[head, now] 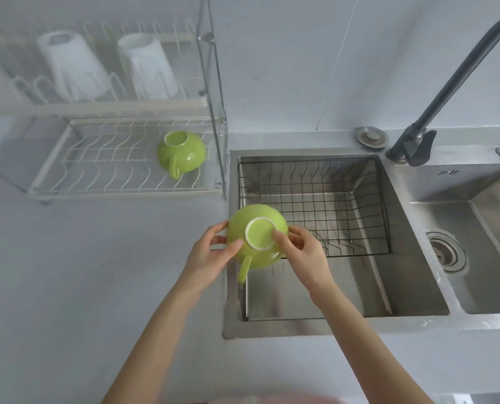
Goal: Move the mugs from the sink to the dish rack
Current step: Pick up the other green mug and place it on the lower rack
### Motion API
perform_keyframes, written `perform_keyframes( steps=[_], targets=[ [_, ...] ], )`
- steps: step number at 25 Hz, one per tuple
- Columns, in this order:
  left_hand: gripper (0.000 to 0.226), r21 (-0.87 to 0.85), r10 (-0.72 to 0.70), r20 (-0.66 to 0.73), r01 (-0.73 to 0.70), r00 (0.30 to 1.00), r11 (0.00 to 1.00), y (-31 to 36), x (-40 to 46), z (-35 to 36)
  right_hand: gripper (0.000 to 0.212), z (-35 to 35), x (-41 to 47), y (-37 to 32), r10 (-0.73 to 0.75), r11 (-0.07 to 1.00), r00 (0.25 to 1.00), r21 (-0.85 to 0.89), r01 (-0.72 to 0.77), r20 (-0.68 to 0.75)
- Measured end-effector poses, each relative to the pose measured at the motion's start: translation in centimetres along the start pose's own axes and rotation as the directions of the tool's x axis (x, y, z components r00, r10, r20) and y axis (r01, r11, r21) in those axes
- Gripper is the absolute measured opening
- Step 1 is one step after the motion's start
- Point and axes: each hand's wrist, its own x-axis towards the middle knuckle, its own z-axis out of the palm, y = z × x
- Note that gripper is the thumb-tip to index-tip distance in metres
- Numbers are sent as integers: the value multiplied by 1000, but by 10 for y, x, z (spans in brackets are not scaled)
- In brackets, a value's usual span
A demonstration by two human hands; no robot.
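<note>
A round green mug (257, 228) is held upside down over the left edge of the steel sink (411, 252), its handle pointing down towards me. My left hand (210, 255) grips its left side and my right hand (304, 252) grips its right side, thumb on the base. A second green mug (181, 153) lies upside down at the right end of the lower tier of the white wire dish rack (97, 173). Two white mugs (74, 65) (149, 68) stand inverted on the rack's upper tier.
A dark wire basket (330, 199) sits inside the sink with nothing visible in it. A grey tap (417, 141) rises at the back right, with a second basin and drain (446, 252) to the right. Pale countertop (82, 272) lies left of the sink.
</note>
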Motion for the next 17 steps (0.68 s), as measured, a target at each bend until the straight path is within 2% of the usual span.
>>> perform_keyframes(
  steps=[5, 10, 17],
  targets=[
    [54, 53, 41, 53, -44, 998, 998, -15, -8, -56, 43, 49, -20, -18, -40, 999, 999, -12, 40, -20],
    [60, 31, 65, 30, -66, 997, 997, -29, -5, -107, 43, 104, -28, -38, -121, 991, 992, -67, 118, -37],
    [79, 40, 99, 16, -100, 995, 994, -40, 12, -180, 47, 177, -25, -66, -156, 987, 988, -40, 156, 8]
  ],
)
